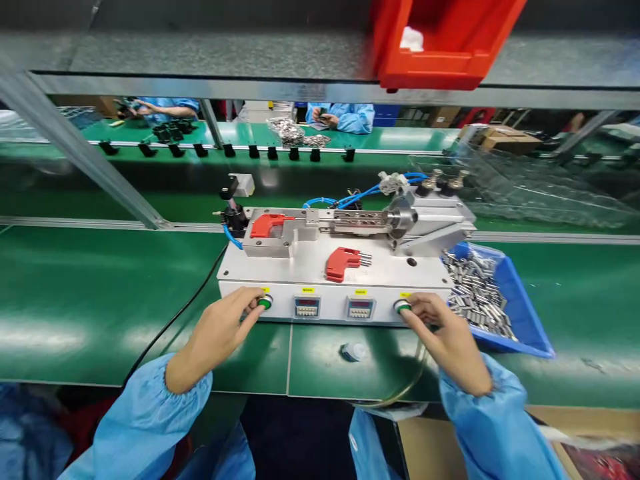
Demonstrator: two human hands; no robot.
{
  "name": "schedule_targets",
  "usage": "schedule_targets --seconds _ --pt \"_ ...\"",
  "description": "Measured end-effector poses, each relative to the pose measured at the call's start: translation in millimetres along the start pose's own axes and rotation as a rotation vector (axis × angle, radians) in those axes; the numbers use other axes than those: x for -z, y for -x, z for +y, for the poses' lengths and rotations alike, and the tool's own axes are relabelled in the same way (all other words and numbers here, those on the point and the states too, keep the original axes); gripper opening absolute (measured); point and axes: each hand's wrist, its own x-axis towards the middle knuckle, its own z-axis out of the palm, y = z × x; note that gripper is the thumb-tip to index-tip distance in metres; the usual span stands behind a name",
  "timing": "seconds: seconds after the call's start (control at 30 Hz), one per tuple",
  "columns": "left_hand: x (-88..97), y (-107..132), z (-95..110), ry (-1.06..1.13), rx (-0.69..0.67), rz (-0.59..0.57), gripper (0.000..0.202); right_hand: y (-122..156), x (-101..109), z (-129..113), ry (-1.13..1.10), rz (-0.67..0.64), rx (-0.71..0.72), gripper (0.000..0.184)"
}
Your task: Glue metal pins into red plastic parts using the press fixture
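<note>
Left hand [220, 333]: fingers loosely curled, fingertips together against the left green button [265, 302] on the front face of the white machine [300, 267]. Nothing is gripped; the hand only presses or rests on the button. Whether the button is pushed in cannot be told.

Right hand [447, 337]: same posture, mirrored. Fingers bunched, tips on the right green button [401, 306]. Nothing held.

The two buttons sit at opposite ends of the front panel, well apart, with two small digital counters [333, 307] between them. Each hand is nearer its own button; neither crosses over.

Behind the fingers, on the machine's top plate: a loose red plastic piece [340, 262] lies flat near the middle, metal pins pointing right. It lies straight back from the panel, roughly midway between the hands, slightly nearer the right.

Further back, a second red piece [267, 224] is seated in the metal fixture [280, 237] at left. The pusher rod and cylinder [400, 217] lie with long axis left to right, aimed at that seated piece. Blue air hoses [360, 195] run off behind.

Right of the machine, just beside the right hand: blue tray [530, 327] of small metal pins. Green bench [100, 300] underneath. Red bin [440, 47] on the shelf above. Other workers in blue sleeves sit at the far bench.
</note>
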Motion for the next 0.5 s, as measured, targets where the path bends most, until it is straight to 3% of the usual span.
schedule_targets --seconds 0.07,0.13,0.23,0.33,0.4,0.5 --pt "9.3 -13 1 -0.032 0.031 -0.097 0.014 -11 7 1 0.023 -0.066 0.007 0.040" --pt "6.0 -15 2 -0.057 0.067 -0.069 0.011 -17 11 3 0.039 -0.054 0.001 0.040" --pt "-20.3 -3 6 -0.044 0.057 0.182 0.012 -15 5 5 0.010 0.052 -0.020 0.039" --pt "-47.4 14 13 -0.059 0.059 0.430 0.017 2 -16 5 -0.108 0.188 -0.043 0.039" --pt "-52.3 18 20 -0.060 0.068 0.502 0.018 19 -35 8 -0.196 0.311 -0.088 0.043" --pt "-39.1 2 36 -0.048 -0.007 0.511 0.015 45 -63 17 -0.247 0.453 -0.190 0.047"
